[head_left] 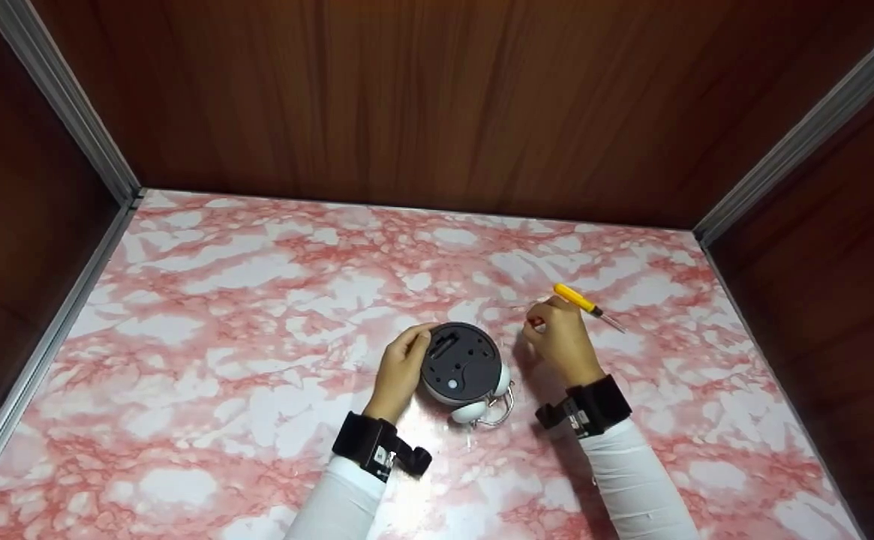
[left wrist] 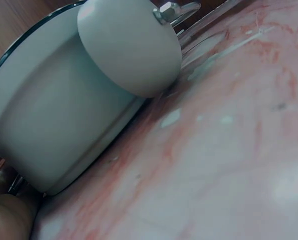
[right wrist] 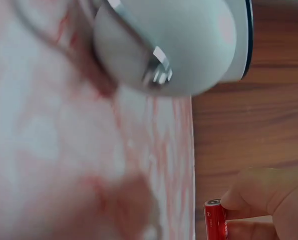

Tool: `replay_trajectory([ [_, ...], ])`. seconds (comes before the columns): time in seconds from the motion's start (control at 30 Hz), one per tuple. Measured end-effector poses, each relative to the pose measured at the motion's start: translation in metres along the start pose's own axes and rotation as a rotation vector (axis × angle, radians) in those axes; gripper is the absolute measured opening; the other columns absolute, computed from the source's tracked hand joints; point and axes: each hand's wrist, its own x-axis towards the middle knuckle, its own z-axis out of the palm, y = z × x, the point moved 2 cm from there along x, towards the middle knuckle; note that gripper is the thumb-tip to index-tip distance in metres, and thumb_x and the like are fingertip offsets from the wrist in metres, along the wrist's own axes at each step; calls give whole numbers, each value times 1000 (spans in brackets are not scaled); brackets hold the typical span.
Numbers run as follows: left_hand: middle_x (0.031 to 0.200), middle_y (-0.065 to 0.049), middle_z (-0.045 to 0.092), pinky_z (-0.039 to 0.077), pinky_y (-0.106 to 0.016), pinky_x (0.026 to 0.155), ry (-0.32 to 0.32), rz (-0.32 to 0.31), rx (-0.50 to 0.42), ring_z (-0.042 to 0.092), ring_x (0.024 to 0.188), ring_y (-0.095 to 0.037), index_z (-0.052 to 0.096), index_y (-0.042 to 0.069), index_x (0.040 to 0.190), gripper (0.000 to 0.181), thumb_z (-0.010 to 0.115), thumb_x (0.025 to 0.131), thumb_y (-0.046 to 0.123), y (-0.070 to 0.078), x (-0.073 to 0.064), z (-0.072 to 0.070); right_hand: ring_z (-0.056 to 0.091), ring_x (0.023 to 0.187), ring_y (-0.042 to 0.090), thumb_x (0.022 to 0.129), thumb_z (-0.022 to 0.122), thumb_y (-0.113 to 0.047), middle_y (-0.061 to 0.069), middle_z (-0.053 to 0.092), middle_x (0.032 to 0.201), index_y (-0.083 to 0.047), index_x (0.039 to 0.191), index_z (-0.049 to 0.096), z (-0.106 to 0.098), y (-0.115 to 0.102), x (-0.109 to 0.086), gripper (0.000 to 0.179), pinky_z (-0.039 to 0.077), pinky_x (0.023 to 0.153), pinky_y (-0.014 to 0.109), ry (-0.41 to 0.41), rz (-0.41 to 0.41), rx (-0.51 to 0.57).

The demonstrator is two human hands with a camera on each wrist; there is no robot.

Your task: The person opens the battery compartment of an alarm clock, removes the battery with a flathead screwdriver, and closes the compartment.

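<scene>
A white twin-bell alarm clock (head_left: 474,371) lies on the table with its black back facing up and an uncovered battery slot (head_left: 444,346) showing. My left hand (head_left: 397,375) grips its left side, thumb at the rim. In the left wrist view, the white casing (left wrist: 63,115) and one bell (left wrist: 131,47) are close up. To the clock's right, my right hand (head_left: 566,345) pinches a small red battery (right wrist: 216,221) between thumb and finger, apart from the clock. In the head view the fingers mostly hide that battery.
Just beyond my right hand lies a yellow-handled screwdriver (head_left: 576,297), its tip pointing right and toward me. The table (head_left: 256,420) has a red and white marbled top. Dark wooden panels (head_left: 406,105) stand at the back and both sides.
</scene>
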Motion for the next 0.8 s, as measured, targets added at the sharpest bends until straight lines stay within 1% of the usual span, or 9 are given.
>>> replay_trajectory([
  [0.2, 129, -8, 68, 40, -40, 113, 3, -10, 0, 58, 126, -22, 69, 5, 128, 31, 53, 106, 19, -1, -1, 0, 54, 70, 27, 76, 72, 8, 13, 59, 72, -2, 67, 63, 0, 17, -6, 16, 48, 64, 39, -13, 50, -11],
  [0.4, 129, -10, 68, 40, -42, 113, 3, -23, -23, 59, 124, -24, 68, 6, 129, 31, 54, 106, 21, -2, -1, 1, 55, 69, 30, 76, 71, 8, 13, 57, 71, -2, 66, 62, -2, 31, -11, 17, 49, 63, 41, -4, 45, -38],
  [0.47, 128, -11, 68, 41, -43, 112, 5, -25, -31, 59, 123, -25, 68, 5, 130, 32, 54, 106, 20, -3, -1, 1, 56, 69, 30, 77, 71, 8, 13, 57, 71, -2, 65, 61, -3, 35, -12, 17, 49, 65, 43, -10, 45, -51],
  [0.5, 128, -12, 68, 41, -43, 112, 6, -25, -30, 59, 122, -25, 67, 4, 130, 32, 53, 106, 19, -2, -1, 1, 56, 70, 31, 77, 71, 8, 13, 57, 71, -2, 65, 62, -4, 37, -13, 17, 49, 68, 44, -14, 48, -60],
  [0.6, 129, -13, 67, 41, -43, 112, 8, -30, -29, 59, 123, -27, 66, 1, 130, 32, 52, 107, 17, -2, 0, 1, 56, 73, 33, 78, 70, 6, 13, 55, 72, -2, 65, 59, -6, 42, -15, 19, 47, 74, 46, -35, 83, -78],
  [0.7, 130, -15, 66, 40, -44, 113, -1, -36, -22, 58, 125, -29, 65, -3, 131, 32, 51, 107, 14, 2, -1, 1, 56, 77, 37, 79, 71, 3, 15, 58, 77, -1, 69, 64, -9, 47, -18, 13, 47, 79, 49, -45, 133, -82],
  [0.8, 129, -17, 66, 40, -44, 113, -8, -35, -24, 58, 126, -30, 64, -5, 130, 32, 50, 107, 12, 15, -6, 0, 56, 79, 39, 80, 71, 3, 17, 59, 79, 1, 74, 67, -10, 52, -20, 8, 48, 80, 50, -50, 164, -82],
])
